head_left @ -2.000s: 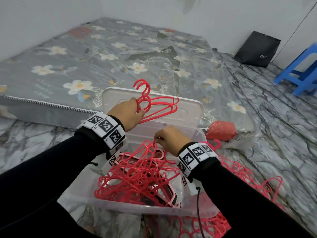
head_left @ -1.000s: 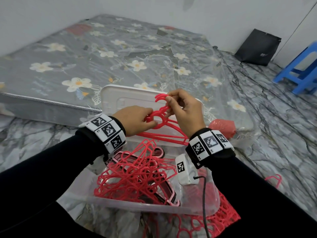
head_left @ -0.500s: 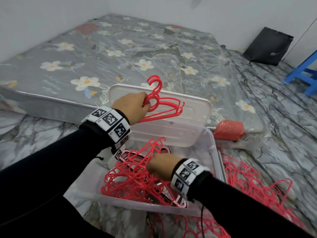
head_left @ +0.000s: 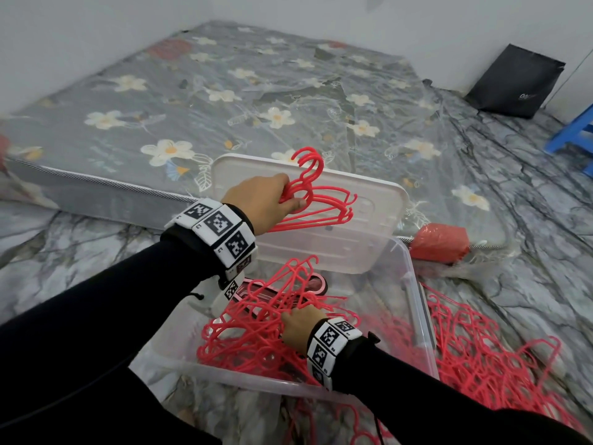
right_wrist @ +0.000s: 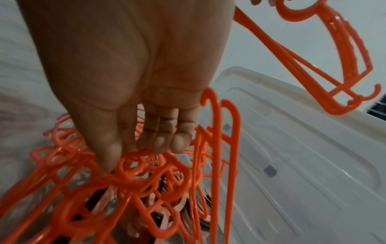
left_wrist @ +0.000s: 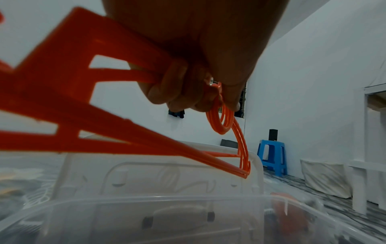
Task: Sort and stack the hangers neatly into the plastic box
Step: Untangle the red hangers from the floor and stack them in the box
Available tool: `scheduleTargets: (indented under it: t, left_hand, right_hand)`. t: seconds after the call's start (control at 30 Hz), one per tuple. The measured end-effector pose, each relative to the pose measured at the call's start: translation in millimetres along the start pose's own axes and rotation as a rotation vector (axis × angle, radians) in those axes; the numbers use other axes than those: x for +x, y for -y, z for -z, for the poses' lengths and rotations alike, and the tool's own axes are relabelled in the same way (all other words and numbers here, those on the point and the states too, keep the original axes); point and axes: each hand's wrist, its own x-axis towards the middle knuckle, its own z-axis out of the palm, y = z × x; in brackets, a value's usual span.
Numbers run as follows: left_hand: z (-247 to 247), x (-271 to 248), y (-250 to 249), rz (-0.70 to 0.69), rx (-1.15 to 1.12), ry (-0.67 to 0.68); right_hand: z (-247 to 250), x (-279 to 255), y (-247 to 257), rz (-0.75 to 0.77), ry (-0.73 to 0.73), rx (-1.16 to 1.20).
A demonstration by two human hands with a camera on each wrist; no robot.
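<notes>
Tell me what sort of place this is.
Probably a sparsely furnished bedroom: a flowered mattress lies on the marbled floor against white walls, a blue stool stands nearby, and red hangers lie in a clear bin.

We wear close-fitting black long sleeves, the left sleeve (head_left: 96, 332) and the right sleeve (head_left: 433, 399) both running down to the wrists, while our left hand (head_left: 260, 200) and right hand (head_left: 298, 327) are bare. Each wrist carries a broad white band of blocky plastic segments, the left wristband (head_left: 221, 228) and the right wristband (head_left: 330, 343) alike printed with black square code markers and small letters. Under the left one hangs a small white camera housing (head_left: 231, 289) with its own marker, and a thin black cable (head_left: 378, 423) runs along the right sleeve.
</notes>
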Motion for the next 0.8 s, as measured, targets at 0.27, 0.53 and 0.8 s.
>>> scheduleTargets:
  t: [0.27,0.53,0.8]
  left_hand:
    - [2,-1,-3,0.010,0.012,0.013]
    - [13,-3,-7,0.034,-0.068,0.025]
    - [18,-5,-13,0.027,-0.290,0.191]
  right_hand:
    - [16,-7,-6,0.012,-0.187,-0.048]
    - [61,-38,-59,-0.167,-0.501,0.171]
    - [68,-100,-121,-0.394,-0.681,0.578]
